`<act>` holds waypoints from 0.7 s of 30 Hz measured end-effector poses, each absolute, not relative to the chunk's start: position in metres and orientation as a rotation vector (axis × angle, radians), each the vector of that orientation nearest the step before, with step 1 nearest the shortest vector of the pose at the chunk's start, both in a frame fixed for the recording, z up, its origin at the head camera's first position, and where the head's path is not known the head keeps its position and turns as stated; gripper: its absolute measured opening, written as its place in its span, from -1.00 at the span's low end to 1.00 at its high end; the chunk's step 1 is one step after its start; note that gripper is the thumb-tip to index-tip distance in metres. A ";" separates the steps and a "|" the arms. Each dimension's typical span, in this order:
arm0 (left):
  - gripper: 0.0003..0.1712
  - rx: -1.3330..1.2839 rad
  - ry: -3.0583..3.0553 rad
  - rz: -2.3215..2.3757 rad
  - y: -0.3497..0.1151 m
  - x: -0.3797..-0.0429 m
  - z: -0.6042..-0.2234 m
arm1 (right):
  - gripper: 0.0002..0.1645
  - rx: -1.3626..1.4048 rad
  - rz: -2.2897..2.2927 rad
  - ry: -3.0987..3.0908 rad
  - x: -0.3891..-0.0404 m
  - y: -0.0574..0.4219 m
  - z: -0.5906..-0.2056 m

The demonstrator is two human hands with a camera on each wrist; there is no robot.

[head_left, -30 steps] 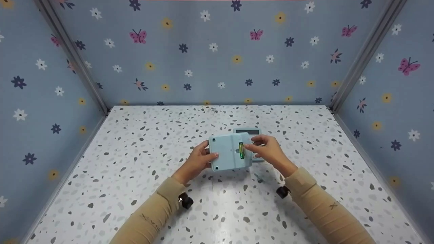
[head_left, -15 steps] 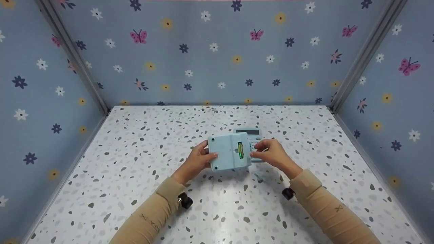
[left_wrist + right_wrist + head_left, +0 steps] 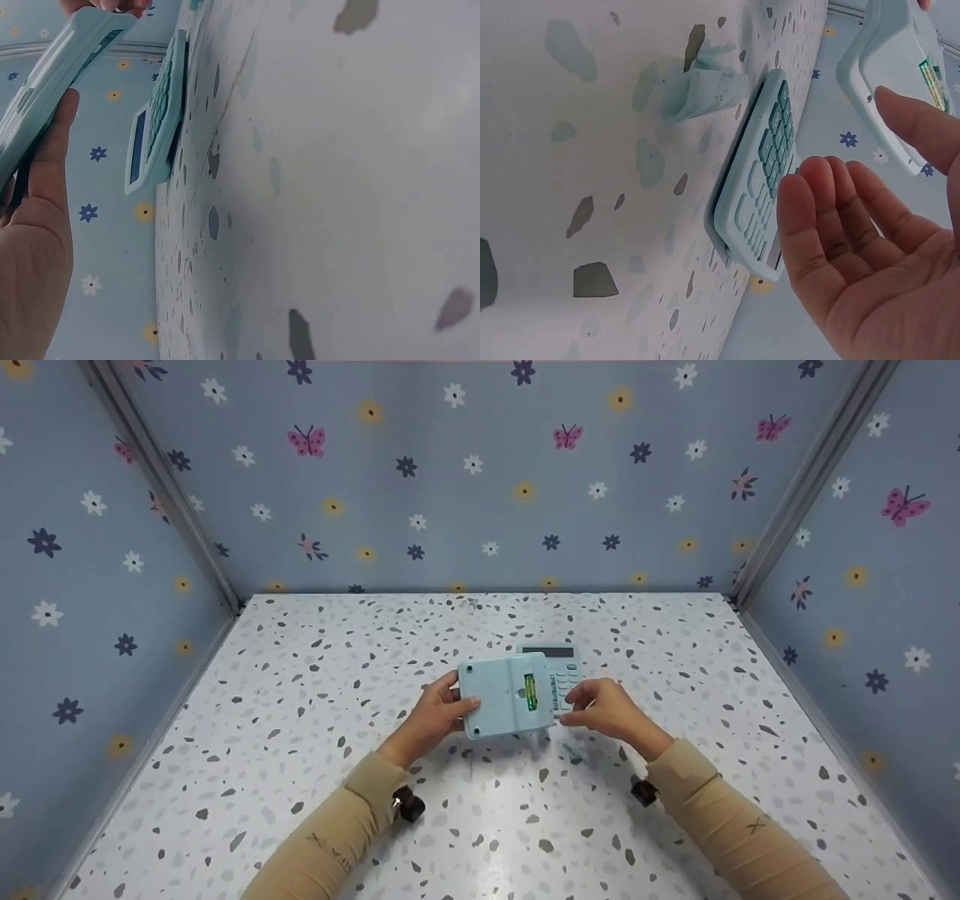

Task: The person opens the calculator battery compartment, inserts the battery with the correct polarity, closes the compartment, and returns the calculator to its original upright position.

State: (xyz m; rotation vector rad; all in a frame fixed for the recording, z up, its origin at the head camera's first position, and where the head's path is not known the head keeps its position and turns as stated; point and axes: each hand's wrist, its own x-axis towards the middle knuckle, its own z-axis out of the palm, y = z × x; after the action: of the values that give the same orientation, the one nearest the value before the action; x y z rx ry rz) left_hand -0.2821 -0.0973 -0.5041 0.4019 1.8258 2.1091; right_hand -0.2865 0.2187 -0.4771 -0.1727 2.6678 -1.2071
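Note:
My left hand grips a light blue calculator by its left end, back side up and raised off the table. Its battery slot is uncovered, and a green battery lies inside. Right of it, my right hand has loosely bent fingers with nothing between them. In the right wrist view, that thumb overlaps the held calculator's edge. A second light blue calculator lies keys up on the table, partly hidden behind the held one. On the table below the right hand is a small light blue plastic cover.
The white speckled table is bounded by a flowered blue panel at the back and similar panels at both sides. Black wrist cameras hang below the sleeves.
My right hand has drawn back from the battery, moving right and toward me, so more of the lying calculator's keys show. The left hand and its calculator have barely moved.

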 end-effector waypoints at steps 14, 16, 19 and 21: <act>-0.25 0.400 1.828 2.107 -0.098 -0.284 -0.507 | -0.59 -0.158 -1.009 2.660 -0.284 0.223 -0.483; -0.25 0.408 1.831 2.107 -0.098 -0.284 -0.509 | -0.59 -0.184 -0.994 2.666 -0.283 0.224 -0.485; -0.26 0.411 1.826 2.113 -0.098 -0.285 -0.510 | -0.59 -0.212 -0.984 2.664 -0.281 0.225 -0.488; -0.27 0.413 1.824 2.114 -0.098 -0.285 -0.511 | -0.59 -0.213 -0.971 2.652 -0.280 0.225 -0.491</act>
State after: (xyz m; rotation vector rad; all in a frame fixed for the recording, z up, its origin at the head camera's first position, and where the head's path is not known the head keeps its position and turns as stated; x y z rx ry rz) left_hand -0.2846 -0.0982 -0.5112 0.4130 1.8236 2.1137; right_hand -0.2801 0.2250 -0.4907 -0.2126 2.6519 -0.9714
